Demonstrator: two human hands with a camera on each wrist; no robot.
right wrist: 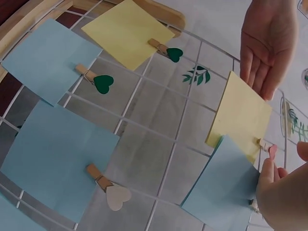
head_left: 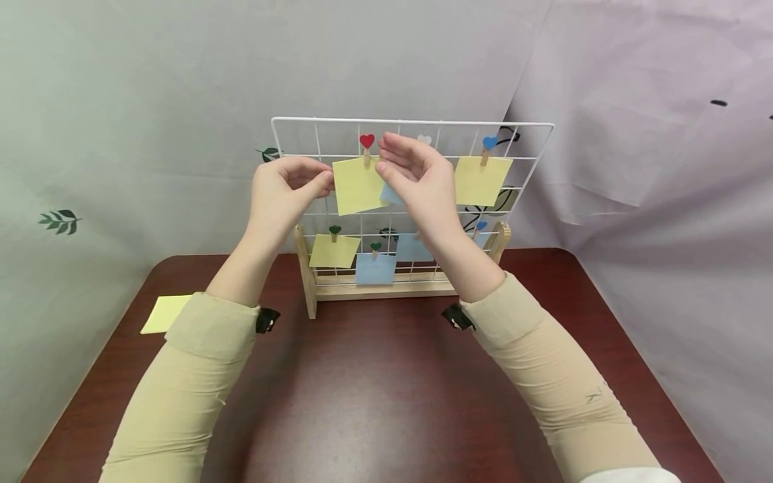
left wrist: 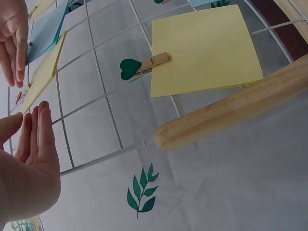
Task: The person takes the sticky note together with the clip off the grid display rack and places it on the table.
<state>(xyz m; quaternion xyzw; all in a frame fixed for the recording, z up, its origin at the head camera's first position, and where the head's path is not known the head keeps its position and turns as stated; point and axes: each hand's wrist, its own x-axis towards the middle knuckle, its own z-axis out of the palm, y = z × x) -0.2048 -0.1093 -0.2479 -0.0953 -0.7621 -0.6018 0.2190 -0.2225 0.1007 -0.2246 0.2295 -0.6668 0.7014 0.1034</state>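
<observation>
A yellow sticky note (head_left: 356,188) hangs by a red heart clothespin (head_left: 366,149) from the upper part of a white wire grid rack (head_left: 413,121). My left hand (head_left: 284,191) is at its left edge, thumb and fingertips right by the paper, fingers mostly straight. On the other side, my right hand (head_left: 425,184) has its loosely extended fingers beside the clothespin and the note's right edge. Behind it, a blue note (head_left: 389,195) overlaps the yellow one and is partly hidden. In the right wrist view the red heart (right wrist: 273,151) shows just above the right fingertips.
Another yellow note (head_left: 483,181) hangs at the upper right under a blue heart clothespin (head_left: 489,144). Below hang a yellow note (head_left: 334,251) and blue notes (head_left: 376,270). The rack has a wooden base (head_left: 386,290). Loose yellow notes (head_left: 163,314) lie left on the dark red table (head_left: 356,389).
</observation>
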